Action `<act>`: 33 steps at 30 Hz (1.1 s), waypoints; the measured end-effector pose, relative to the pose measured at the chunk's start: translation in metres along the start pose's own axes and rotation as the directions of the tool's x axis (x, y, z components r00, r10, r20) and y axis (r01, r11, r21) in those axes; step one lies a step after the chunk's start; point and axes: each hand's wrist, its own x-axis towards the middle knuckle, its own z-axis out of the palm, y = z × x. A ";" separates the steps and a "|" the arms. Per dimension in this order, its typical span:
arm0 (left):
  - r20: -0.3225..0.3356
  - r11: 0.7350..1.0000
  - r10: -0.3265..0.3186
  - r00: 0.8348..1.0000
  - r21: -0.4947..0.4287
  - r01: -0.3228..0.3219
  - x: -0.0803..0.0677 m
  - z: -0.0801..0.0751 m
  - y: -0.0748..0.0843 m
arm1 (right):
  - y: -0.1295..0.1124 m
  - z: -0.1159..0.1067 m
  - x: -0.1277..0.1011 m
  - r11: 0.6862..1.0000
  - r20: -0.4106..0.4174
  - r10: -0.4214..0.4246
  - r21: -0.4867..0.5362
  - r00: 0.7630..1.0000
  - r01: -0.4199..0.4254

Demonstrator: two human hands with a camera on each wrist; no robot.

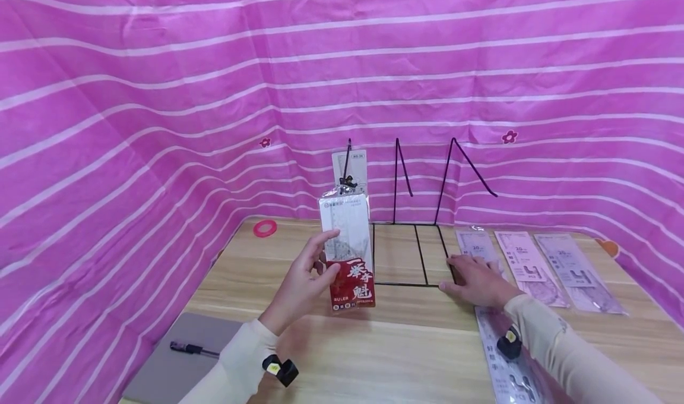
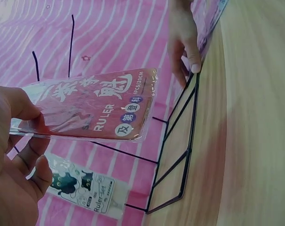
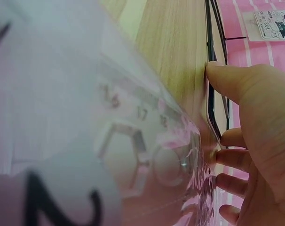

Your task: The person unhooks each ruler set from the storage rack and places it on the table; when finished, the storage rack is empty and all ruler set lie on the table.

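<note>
Nearest the lens, the left hand pinches a red ruler pack upright, long axis vertical, at frame centre just left of the black wire rack. Flat on the wooden surface, the right hand presses its relaxed fingers against the rack's lower right corner. Only the left wrist view shows another ruler pack already hanging on the rack.

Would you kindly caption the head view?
Left hand holds a red ruler pack upright; right hand steadies a wire rack.
</note>
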 end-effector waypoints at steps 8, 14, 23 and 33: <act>0.053 0.996 -0.018 0.998 -0.082 0.022 -0.017 0.006 0.011 | 0.001 -0.001 -0.002 1.000 0.014 0.012 0.006 1.000 -0.012; 0.254 0.966 -0.075 0.964 -0.220 0.133 -0.030 0.037 0.020 | 0.004 -0.002 0.000 1.000 0.024 0.029 0.005 0.999 -0.030; 0.490 0.938 -0.121 0.863 -0.228 0.261 -0.045 0.109 0.017 | 0.004 -0.004 0.005 0.999 0.027 0.010 -0.030 1.000 -0.009; 0.493 0.958 -0.274 0.826 0.063 0.280 -0.045 0.144 0.004 | 0.005 -0.003 0.002 1.000 -0.002 0.005 -0.020 1.000 -0.005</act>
